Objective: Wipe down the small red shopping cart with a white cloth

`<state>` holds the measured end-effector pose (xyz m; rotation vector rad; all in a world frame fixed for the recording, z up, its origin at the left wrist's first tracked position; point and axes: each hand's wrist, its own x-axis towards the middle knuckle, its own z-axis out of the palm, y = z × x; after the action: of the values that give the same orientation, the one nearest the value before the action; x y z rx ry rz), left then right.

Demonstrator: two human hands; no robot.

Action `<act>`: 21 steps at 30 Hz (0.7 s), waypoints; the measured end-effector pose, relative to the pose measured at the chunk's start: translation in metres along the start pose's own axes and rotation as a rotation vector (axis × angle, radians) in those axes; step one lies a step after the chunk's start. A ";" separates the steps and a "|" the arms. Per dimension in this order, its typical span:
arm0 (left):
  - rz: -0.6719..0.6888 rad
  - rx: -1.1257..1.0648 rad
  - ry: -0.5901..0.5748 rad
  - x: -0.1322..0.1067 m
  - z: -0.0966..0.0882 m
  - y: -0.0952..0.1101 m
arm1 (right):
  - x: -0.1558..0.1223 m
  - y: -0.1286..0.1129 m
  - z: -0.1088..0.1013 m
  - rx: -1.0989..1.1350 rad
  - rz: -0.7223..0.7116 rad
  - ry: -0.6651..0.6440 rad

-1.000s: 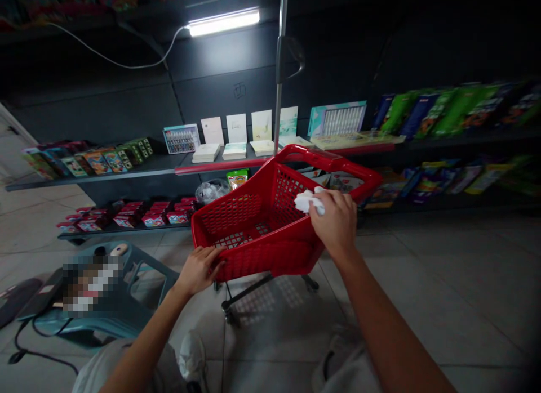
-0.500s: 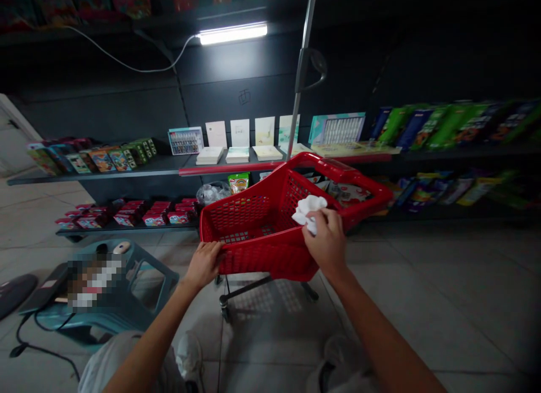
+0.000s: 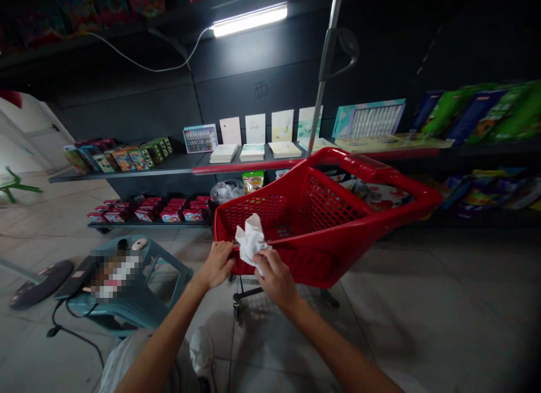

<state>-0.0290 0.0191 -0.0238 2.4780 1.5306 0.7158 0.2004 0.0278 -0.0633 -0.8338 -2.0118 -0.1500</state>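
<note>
Left hand: The left hand [image 3: 216, 264] was closed, its fingers clamped over the near rim of a red plastic shopping basket [image 3: 321, 213].

Right hand: The right hand [image 3: 274, 279] was closed, with a crumpled white tissue [image 3: 250, 241] pinched between its fingers and thumb.

Tissue: It was held upright just above the basket's near rim, between the two hands and touching both.

Basket: The wheeled basket was tilted, its mesh walls seen from above, and it was carried on a dark metal cart frame [image 3: 243, 303]. Printed packages [image 3: 380, 193] were seen inside its far end.

Shelves: Along the dark wall, a long shelf [image 3: 127, 166] was lined with a paint set box [image 3: 200, 138], upright white cards [image 3: 256, 128] and small stacked books [image 3: 252, 152]. Red boxes [image 3: 147, 210] were placed on a lower shelf, near a clear plastic bag [image 3: 226, 191] and a green packet [image 3: 252, 181].

Floor: A teal plastic stool [image 3: 169, 280] was placed on the tiled floor [image 3: 422, 325] left of the basket, and a blurred object [image 3: 114, 272] was seen on it.

Overhead: A tube light [image 3: 249, 19] was fixed high on the wall, beside a metal pole [image 3: 325, 61].
</note>
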 end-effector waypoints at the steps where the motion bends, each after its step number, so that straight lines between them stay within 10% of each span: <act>1: 0.006 -0.037 -0.002 -0.001 0.000 -0.001 | 0.000 -0.007 0.009 0.023 -0.021 -0.012; 11: -0.075 -0.074 0.036 0.002 0.000 0.000 | 0.011 -0.010 0.012 0.024 -0.046 -0.225; 21: -0.078 -0.048 0.045 0.014 0.004 0.008 | -0.021 0.119 -0.098 -0.233 0.526 0.176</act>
<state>-0.0156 0.0279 -0.0197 2.3690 1.5967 0.7902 0.3499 0.0677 -0.0503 -1.4178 -1.5714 -0.1505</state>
